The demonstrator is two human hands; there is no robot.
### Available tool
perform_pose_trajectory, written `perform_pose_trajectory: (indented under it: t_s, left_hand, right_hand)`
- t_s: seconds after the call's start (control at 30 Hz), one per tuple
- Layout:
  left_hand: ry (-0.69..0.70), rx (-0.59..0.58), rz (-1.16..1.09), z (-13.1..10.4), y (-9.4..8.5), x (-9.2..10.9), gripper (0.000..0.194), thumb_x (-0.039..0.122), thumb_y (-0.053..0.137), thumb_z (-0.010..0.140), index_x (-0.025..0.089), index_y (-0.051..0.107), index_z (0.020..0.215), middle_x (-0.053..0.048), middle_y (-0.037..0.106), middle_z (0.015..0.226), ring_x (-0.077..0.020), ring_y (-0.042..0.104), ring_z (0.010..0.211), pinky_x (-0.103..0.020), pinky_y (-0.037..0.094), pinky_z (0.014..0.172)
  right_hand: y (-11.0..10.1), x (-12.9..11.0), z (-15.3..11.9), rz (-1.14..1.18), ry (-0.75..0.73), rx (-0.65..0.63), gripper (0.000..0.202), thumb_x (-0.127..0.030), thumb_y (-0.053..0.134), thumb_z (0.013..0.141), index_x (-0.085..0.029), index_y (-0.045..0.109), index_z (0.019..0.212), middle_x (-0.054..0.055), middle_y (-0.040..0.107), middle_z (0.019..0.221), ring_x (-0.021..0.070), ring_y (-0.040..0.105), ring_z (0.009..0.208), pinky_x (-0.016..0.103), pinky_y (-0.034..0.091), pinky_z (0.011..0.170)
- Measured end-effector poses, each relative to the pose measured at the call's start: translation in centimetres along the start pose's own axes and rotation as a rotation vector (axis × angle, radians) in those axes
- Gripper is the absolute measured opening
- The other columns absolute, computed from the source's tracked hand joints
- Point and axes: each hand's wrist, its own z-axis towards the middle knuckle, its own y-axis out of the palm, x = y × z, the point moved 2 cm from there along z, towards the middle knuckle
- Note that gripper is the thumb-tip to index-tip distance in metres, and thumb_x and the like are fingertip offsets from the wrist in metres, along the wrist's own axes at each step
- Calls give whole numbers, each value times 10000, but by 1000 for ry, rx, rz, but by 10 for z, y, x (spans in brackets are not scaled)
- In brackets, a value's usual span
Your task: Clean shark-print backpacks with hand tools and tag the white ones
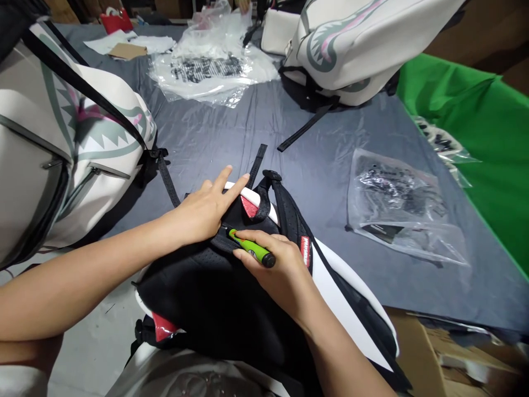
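Note:
A black-and-white backpack (231, 309) lies back side up in front of me, partly over the table edge. My right hand (287, 270) is wrapped round a green pen-like tool (252, 246) with a black end. The tool's tip meets the black padding near the top of the backpack, close to my left hand. Stretched across that top edge, my left hand (200, 212) rests with its fingers apart; its thumb is mostly hidden. A red patch (249, 207) and a black carry loop (263, 201) sit beside its fingertips. A red label (305, 251) marks the shoulder strap on the right.
The grey-covered table (231, 129) holds a white shark-mouth backpack (107, 121) at left and another backpack (351, 49) at the back right. Clear plastic bags (215, 71) lie at the back, a bagged black item (397, 193) at right. Green cloth (467, 121) borders the right side.

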Motion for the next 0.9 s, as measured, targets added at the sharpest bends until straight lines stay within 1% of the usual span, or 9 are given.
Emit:
perform_pose_trajectory:
  t_s: [0.1,0.17,0.23,0.3,0.37,0.43,0.53,0.7,0.9]
  left_hand:
    - [7,12,-5,0,0,0,1029,84,532,804,332,-123,1557,-164,-36,1654,-327,481,1264,-376,502,842]
    - [-3,-2,0,1,0,1,1021,100,545,821,336,-123,1557,-167,-34,1654,-332,479,1268,-379,500,844]
    - [-19,-18,-2,1,-1,2,1022,111,565,826,337,-111,1559,-159,-40,1655,-336,467,1280,-382,500,854]
    - [-29,-27,-12,1,-1,2,1021,104,569,820,336,-92,1563,-143,-47,1658,-334,451,1292,-384,501,870]
    - [-35,-28,-20,1,-2,3,1020,87,561,813,336,-82,1564,-135,-50,1659,-330,443,1293,-383,504,872]
    - [-32,-21,-24,0,-2,2,1022,78,556,807,336,-81,1564,-140,-46,1658,-328,445,1284,-382,508,863]
    - [-15,-9,-25,0,-2,2,1014,67,536,805,328,-82,1565,-154,-40,1656,-328,448,1276,-387,511,855]
    - [-16,-18,-18,0,1,1,1008,62,521,806,322,-90,1564,-157,-58,1655,-334,448,1274,-393,505,860]
    - [21,36,-27,1,5,-2,1025,101,526,804,328,-132,1555,-153,-40,1657,-317,465,1250,-400,495,876]
  right_hand:
    - [3,-3,2,56,3,9,217,-263,726,829,-264,748,1045,2,776,1021,233,691,926,384,500,877]
    - [4,-5,3,69,-6,27,179,-225,656,869,-264,757,1011,-4,781,990,203,701,877,360,499,875]
    - [3,-6,3,30,-5,43,194,-205,624,874,-264,765,993,-4,784,941,193,704,834,350,496,861]
    - [1,-4,3,0,16,36,206,-216,630,863,-264,769,1007,1,783,923,197,699,833,346,497,850]
    - [-1,-2,3,21,50,-1,226,-229,643,851,-276,767,1034,-4,780,957,198,690,861,336,502,840]
    - [-1,1,4,48,84,-45,242,-241,647,844,-296,764,1048,-17,776,989,195,681,873,329,506,828]
    - [-1,0,5,46,111,-53,244,-257,642,841,-310,766,1044,-23,776,967,195,673,842,334,505,811]
    - [-1,-5,7,9,106,-42,243,-251,642,835,-297,775,1033,-11,775,896,193,660,775,343,509,799]
    - [-4,-5,8,-39,71,-34,236,-246,649,831,-294,782,1019,-1,772,849,184,661,739,340,521,806]
